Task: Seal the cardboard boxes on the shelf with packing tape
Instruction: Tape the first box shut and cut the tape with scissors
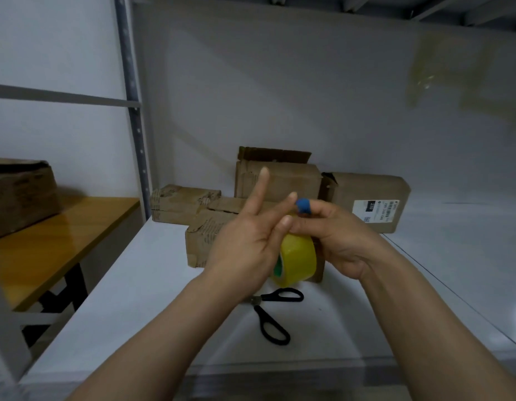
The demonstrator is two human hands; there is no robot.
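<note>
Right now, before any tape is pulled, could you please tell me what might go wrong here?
The scissors lie spread open on the shelf, close under the left hand; lowering it might catch them. The tape roll is held in mid-air by the right hand; a slip could send it off the shelf. The rear box has a raised flap, so tape may seal it badly.

left hand splayed, right hand curled
</note>
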